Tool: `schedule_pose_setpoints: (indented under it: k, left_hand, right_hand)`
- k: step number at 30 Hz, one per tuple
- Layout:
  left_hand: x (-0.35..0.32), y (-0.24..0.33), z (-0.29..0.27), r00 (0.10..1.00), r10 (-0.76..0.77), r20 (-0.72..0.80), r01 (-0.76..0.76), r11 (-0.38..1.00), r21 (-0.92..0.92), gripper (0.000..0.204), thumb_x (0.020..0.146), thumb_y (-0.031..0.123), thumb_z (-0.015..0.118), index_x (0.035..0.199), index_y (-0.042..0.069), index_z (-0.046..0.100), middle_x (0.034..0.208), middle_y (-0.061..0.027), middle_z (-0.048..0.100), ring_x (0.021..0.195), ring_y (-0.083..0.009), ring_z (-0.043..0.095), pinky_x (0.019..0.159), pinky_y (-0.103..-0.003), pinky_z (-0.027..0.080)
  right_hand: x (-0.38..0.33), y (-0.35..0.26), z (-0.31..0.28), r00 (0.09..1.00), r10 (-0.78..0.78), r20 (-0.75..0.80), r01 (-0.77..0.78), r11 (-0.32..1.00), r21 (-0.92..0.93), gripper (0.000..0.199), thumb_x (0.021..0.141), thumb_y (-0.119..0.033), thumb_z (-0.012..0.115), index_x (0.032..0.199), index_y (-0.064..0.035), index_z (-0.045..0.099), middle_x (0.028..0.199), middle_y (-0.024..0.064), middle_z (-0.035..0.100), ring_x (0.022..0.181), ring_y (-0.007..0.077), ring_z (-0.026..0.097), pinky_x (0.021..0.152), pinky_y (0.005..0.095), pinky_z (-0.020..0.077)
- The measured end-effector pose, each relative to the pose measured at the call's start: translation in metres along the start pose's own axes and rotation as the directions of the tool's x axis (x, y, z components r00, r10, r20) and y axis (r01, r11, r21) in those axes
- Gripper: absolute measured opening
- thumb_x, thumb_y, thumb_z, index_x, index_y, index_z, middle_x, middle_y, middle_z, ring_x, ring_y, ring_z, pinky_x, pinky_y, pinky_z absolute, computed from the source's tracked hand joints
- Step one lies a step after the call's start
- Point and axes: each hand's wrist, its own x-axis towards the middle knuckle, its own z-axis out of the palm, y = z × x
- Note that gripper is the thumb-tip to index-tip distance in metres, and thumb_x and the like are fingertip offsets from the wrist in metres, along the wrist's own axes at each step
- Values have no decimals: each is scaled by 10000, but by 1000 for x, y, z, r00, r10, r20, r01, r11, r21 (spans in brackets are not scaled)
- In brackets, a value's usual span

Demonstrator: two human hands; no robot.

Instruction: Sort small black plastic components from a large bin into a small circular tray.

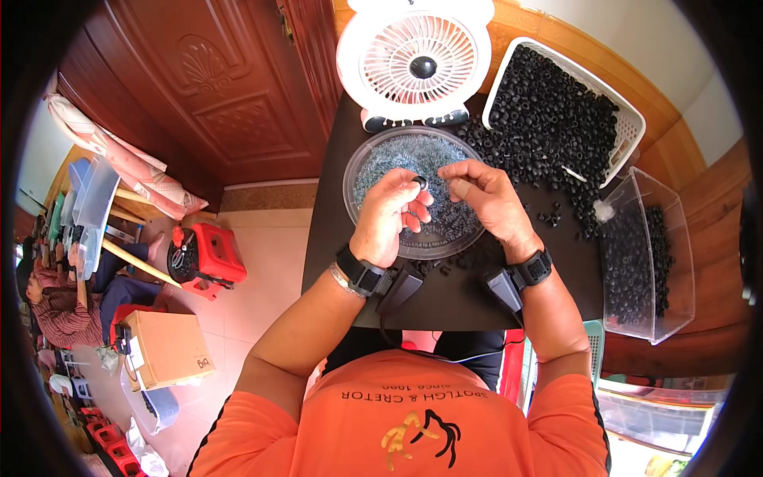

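My left hand is closed, pinching a small black ring-shaped part between thumb and fingertips. Close by on the right, my right hand has its thumb and forefinger pressed together; whatever is between them is too small to name. Both hands are over a round clear tub of many tiny blue-grey pieces. Loose black parts like the one in my left hand spill across the dark table to the right of the tub.
Behind the tub stands a white fan. A white basket heaped with black parts lies tipped at the far right. Nearer is a clear bin of black parts. Left on the floor are a red container and a cardboard box; a person sits beyond.
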Motion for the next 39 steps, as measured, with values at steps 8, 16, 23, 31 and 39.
schedule_pose_setpoints:
  k: [8,16,23,31,39]
  left_hand:
    - [-2,-1,8,987,-40,153,38,999,15,184,898,194,518,1012,52,542,925,-91,621,735,-142,600,606,-232,455]
    - [-1,-7,6,976,-44,213,25,996,91,200,893,183,510,1019,33,552,863,-60,605,707,-137,587,607,-240,452]
    - [1,-1,-6,996,80,29,-76,990,-115,141,889,180,506,902,51,561,762,-48,581,643,-149,566,566,-251,427]
    - [3,2,-1,994,100,-47,-106,987,-124,150,879,191,528,934,52,541,743,-41,594,605,-131,570,534,-236,428]
    - [3,1,-2,997,58,-54,-63,995,-81,139,886,173,517,944,50,548,788,-57,609,624,-146,573,544,-246,425]
  right_hand:
    - [-5,-4,8,998,-62,29,59,992,113,121,902,-48,560,986,2,631,867,19,637,783,77,572,734,229,475]
    - [-6,-7,7,996,-62,66,51,986,156,106,896,-22,569,982,3,625,885,18,639,825,71,583,758,230,479]
    - [-6,-11,4,995,-95,28,98,986,-133,139,845,-50,629,979,-11,634,890,29,644,805,109,603,759,254,482]
    - [12,12,5,845,-535,-26,253,441,-861,250,741,-99,671,984,-45,647,904,118,601,847,285,582,781,364,487]
    - [13,15,4,901,-433,28,220,401,-889,201,742,-87,666,939,-52,651,846,109,606,859,302,581,769,383,485]
